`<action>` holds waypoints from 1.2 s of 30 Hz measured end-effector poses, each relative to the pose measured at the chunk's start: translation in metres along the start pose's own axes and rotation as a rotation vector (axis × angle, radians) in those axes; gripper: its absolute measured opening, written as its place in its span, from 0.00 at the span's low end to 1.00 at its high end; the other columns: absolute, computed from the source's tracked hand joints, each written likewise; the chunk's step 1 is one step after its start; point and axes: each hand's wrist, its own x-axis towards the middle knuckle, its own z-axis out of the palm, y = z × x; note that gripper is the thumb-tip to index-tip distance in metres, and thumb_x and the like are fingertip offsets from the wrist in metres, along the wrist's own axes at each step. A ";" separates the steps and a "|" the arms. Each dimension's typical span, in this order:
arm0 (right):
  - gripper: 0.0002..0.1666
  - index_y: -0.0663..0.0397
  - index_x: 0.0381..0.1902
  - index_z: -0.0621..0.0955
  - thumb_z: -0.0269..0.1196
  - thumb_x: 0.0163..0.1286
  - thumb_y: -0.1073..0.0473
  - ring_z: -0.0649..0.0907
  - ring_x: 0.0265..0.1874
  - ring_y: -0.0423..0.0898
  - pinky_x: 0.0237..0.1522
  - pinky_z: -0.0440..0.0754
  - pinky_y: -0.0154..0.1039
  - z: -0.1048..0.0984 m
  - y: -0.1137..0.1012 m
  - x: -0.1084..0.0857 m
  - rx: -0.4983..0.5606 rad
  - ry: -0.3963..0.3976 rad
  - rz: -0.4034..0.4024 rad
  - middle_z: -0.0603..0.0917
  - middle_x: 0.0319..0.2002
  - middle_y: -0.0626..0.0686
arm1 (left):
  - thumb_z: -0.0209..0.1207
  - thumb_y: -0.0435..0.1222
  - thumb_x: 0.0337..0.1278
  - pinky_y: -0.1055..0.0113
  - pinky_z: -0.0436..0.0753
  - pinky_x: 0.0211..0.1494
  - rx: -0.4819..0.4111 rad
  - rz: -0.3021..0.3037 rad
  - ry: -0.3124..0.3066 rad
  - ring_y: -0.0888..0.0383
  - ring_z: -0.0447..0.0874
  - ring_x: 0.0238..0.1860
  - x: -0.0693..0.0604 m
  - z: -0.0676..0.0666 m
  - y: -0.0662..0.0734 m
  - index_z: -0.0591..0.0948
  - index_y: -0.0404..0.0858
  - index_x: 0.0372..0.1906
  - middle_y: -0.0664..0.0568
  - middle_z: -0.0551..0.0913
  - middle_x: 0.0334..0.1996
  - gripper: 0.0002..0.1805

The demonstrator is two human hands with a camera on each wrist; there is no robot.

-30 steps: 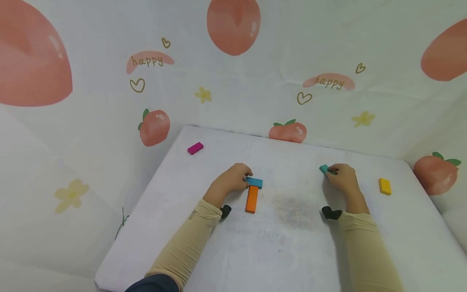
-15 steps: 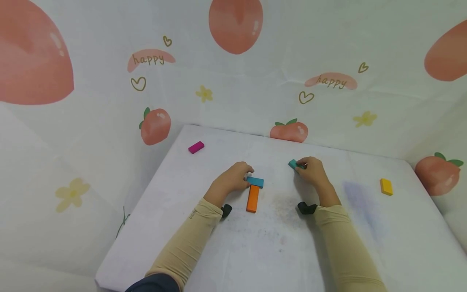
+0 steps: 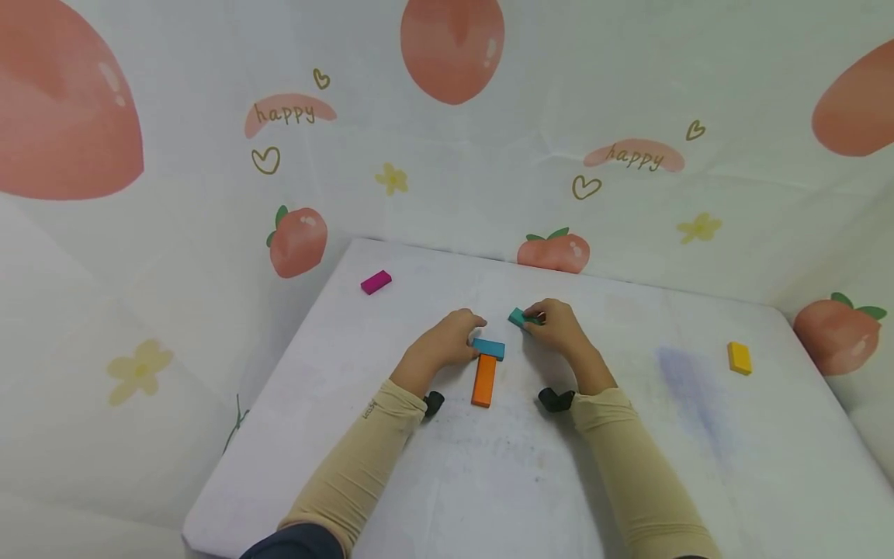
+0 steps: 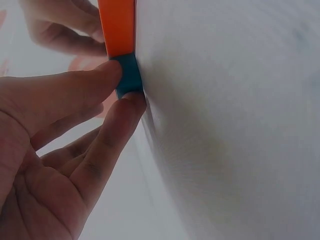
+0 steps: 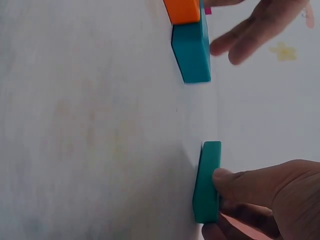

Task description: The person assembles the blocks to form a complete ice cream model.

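Observation:
My left hand (image 3: 445,341) is at the left end of a blue block (image 3: 491,348), its thumb and a finger pinching that end in the left wrist view. The blue block lies crosswise against the far end of an orange block (image 3: 483,382), the two forming a T on the table. My right hand (image 3: 561,330) holds a teal block (image 5: 206,185) between thumb and fingers, just behind and to the right of the blue one. A gap separates the teal block from the blue block (image 5: 192,55) in the right wrist view.
A magenta block (image 3: 375,282) lies at the table's far left, and a yellow block (image 3: 739,358) at the right. Black wrist-worn pieces (image 3: 556,400) show by both sleeves. A printed cloth (image 3: 447,186) hangs behind the white table (image 3: 489,497).
My right hand has carried the teal block leftward, from near the yellow block to close by the blue block. My left hand has stayed at the blue block.

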 end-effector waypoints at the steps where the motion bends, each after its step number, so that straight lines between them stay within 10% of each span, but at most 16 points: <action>1: 0.17 0.66 0.57 0.87 0.66 0.75 0.64 0.83 0.56 0.62 0.65 0.83 0.57 0.001 -0.002 0.000 0.001 -0.006 -0.006 0.85 0.56 0.66 | 0.69 0.34 0.68 0.59 0.81 0.68 0.002 0.001 -0.001 0.54 0.76 0.48 0.000 0.000 0.000 0.76 0.36 0.74 0.43 0.81 0.60 0.32; 36: 0.15 0.67 0.52 0.88 0.63 0.71 0.68 0.87 0.54 0.61 0.60 0.87 0.56 0.022 -0.040 -0.007 0.119 -0.137 -0.196 0.88 0.53 0.64 | 0.70 0.33 0.67 0.59 0.83 0.60 -0.004 0.049 0.032 0.53 0.77 0.47 0.001 0.001 -0.004 0.79 0.32 0.70 0.41 0.82 0.57 0.29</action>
